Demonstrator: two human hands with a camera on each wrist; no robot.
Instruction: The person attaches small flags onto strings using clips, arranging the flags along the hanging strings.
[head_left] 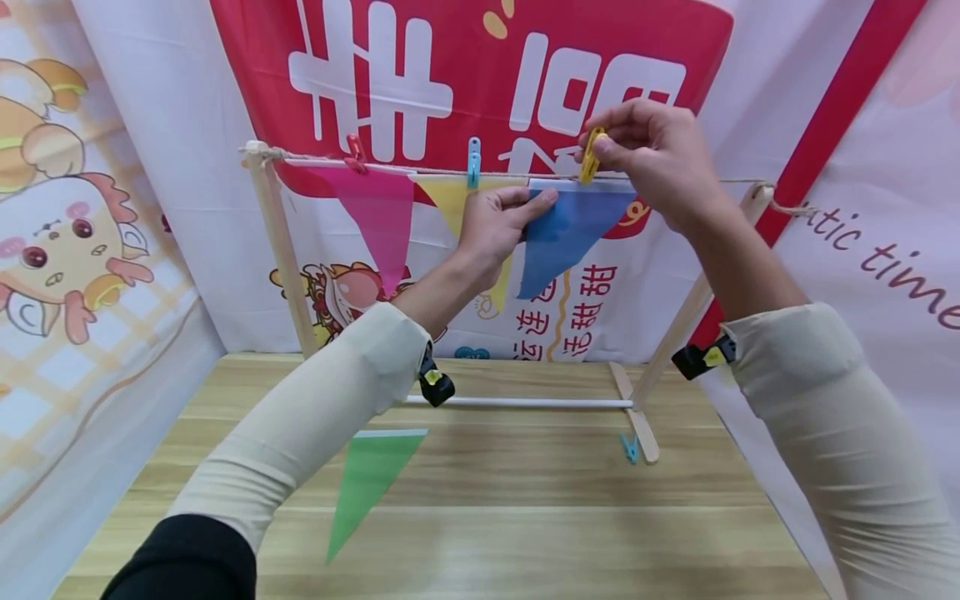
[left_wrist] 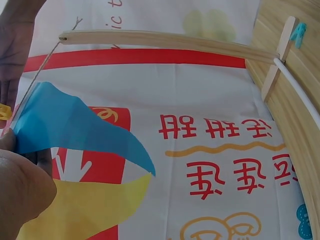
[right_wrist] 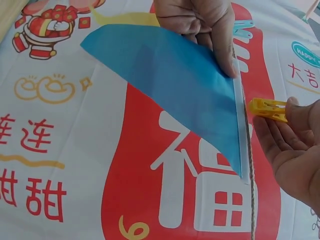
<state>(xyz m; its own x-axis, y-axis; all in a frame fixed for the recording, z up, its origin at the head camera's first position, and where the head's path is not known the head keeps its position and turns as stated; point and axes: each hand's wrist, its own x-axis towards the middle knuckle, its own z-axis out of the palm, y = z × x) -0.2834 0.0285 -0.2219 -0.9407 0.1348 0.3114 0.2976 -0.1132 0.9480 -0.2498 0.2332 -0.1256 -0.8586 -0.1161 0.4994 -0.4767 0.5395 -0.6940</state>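
Observation:
My left hand [head_left: 491, 221] pinches the top left part of a blue pennant [head_left: 573, 221] between thumb and fingers, holding its white top edge along a thin string [right_wrist: 252, 200]. In my right hand [head_left: 663, 162], thumb and fingers pinch a yellow clothespin [head_left: 592, 156]. Its tip is right beside the string at the pennant's top edge; whether it grips the cloth I cannot tell. Left of these, a light-blue clothespin [head_left: 473, 162] stands on the string above a yellow pennant [head_left: 442, 196], which is partly behind my left hand. A red clothespin [head_left: 356, 152] holds a pink pennant [head_left: 386, 217].
Wooden posts, left [head_left: 281, 250] and right [head_left: 675, 325], carry the string. A white rod [head_left: 525, 403] runs low between them. On the wooden table [head_left: 525, 533] lie a green pennant [head_left: 371, 483] and a loose light-blue clothespin [head_left: 629, 448]. Printed cloth hangs behind.

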